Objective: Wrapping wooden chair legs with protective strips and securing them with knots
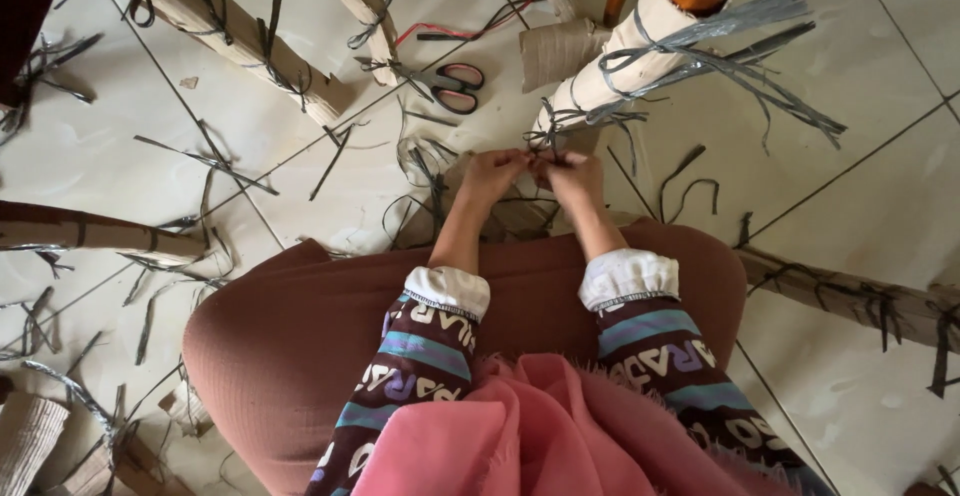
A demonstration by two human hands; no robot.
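Tiled floor (880, 86); dark strip (545, 151) between both hands' (535, 174) grip.

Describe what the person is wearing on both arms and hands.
Both hands, left hand and right hand, are bare, with no gloves, and no rings can be made out. Each arm wears a dark maroon sleeve with teal and lilac bands and pale lettering, ending in a gathered white cuff at the wrist.
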